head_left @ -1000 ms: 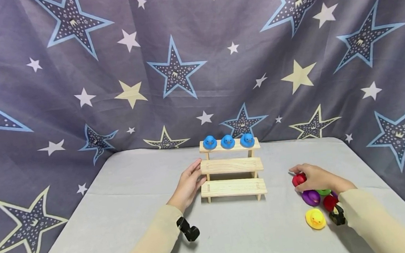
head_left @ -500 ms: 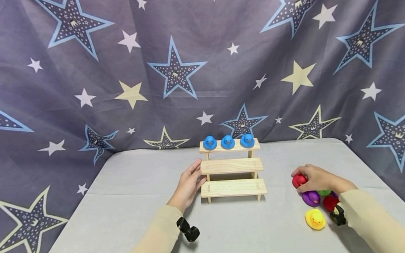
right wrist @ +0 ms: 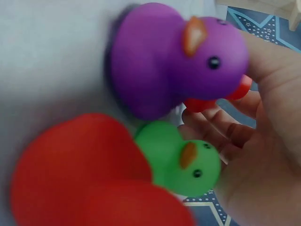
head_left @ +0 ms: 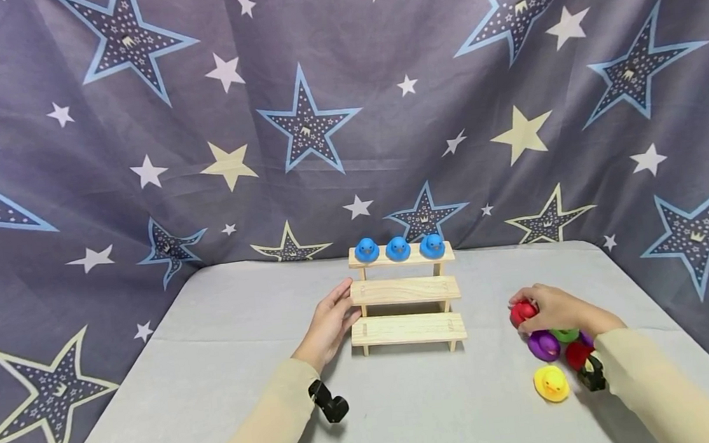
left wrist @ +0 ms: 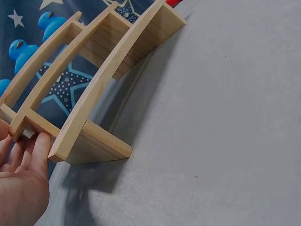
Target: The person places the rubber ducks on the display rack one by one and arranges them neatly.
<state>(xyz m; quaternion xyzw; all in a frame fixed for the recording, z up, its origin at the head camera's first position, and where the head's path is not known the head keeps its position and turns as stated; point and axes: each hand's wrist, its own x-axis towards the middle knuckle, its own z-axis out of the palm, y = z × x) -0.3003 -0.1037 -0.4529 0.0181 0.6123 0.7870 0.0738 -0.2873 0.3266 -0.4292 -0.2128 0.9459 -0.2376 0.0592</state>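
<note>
My left hand (head_left: 328, 322) is at the left end of the three-tier wooden display stand (head_left: 405, 289), gripping it by the middle board; in the left wrist view its fingers (left wrist: 38, 153) reach under that board. Over a small pile on the right, my right hand (head_left: 555, 309) holds a red rubber duck (head_left: 523, 313) between thumb and fingers. Close beneath this hand lie a purple duck (right wrist: 150, 61), a green duck (right wrist: 162, 150) and another red duck (right wrist: 84, 169). A yellow duck (head_left: 551, 383) sits nearer the front.
Three blue ducks (head_left: 398, 248) stand in a row on the stand's top board. A pale cloth covers the table (head_left: 242, 316). Behind it hangs a dark curtain (head_left: 348, 145) printed with stars. Each wrist wears a black camera (head_left: 329, 401).
My right hand has closed its fingers and thumb round the red duck, which has moved up very slightly. The left hand stays in place on the stand.
</note>
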